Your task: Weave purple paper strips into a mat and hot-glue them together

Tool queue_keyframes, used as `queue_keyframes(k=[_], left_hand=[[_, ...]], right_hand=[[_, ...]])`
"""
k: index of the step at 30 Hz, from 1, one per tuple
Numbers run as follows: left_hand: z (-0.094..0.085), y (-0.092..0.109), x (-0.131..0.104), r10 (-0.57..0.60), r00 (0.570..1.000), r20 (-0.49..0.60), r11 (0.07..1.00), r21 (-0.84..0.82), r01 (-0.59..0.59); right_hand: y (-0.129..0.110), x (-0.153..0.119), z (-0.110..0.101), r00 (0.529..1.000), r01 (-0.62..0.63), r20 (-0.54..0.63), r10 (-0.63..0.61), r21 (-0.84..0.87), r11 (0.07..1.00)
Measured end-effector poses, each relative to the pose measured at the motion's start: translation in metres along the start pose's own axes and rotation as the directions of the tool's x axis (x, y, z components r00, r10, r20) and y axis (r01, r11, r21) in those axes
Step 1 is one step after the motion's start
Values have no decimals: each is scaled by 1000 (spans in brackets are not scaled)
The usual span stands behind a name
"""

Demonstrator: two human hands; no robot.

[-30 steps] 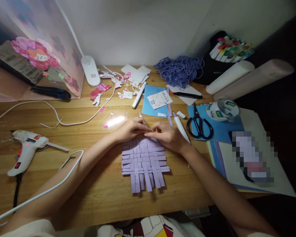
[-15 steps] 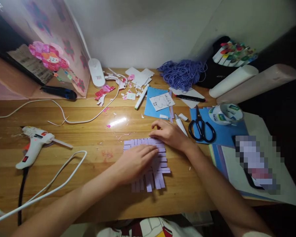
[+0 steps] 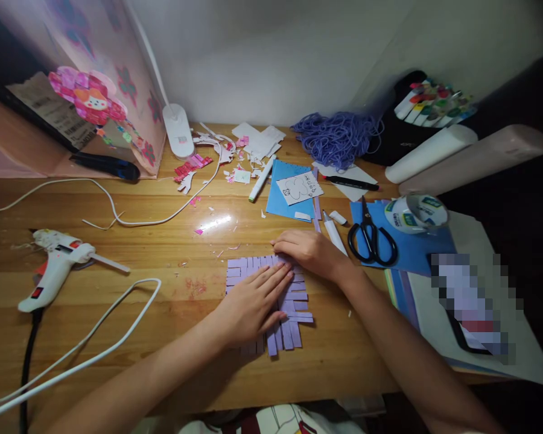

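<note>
A mat of woven purple paper strips (image 3: 294,334) lies on the wooden table, its loose ends sticking out on the right and at the near edge. Flat across its middle rests my left hand (image 3: 253,301), fingers stretched out and thumb apart, covering much of the weave. My right hand (image 3: 310,253) lies over the mat's far right corner with its fingers bent; the fingertips touch or hover at the far edge, and whether they pinch a strip is hidden.
A hot glue gun (image 3: 57,265) with a looping white cable (image 3: 140,301) lies at left. Black scissors (image 3: 371,238), a roll of tape (image 3: 414,214) and a phone (image 3: 466,307) sit on paper at right. Purple yarn (image 3: 339,138) and paper scraps (image 3: 239,175) lie behind.
My left hand has spread its fingers flat on the woven paper. My right hand has come slightly nearer, onto the mat's far right corner.
</note>
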State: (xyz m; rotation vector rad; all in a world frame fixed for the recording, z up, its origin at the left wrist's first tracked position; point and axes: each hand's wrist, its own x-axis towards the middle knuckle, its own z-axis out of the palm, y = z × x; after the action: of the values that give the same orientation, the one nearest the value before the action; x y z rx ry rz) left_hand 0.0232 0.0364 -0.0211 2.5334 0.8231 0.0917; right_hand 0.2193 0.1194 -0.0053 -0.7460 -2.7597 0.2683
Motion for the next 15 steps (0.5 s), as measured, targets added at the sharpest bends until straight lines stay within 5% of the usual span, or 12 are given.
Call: queue_keyframes(k=[15], left_hand=[[4, -2, -1, 3, 998, -62, 998, -55, -6]], right_hand=[[-6, -8, 4, 994, 53, -96, -56, -40, 998]])
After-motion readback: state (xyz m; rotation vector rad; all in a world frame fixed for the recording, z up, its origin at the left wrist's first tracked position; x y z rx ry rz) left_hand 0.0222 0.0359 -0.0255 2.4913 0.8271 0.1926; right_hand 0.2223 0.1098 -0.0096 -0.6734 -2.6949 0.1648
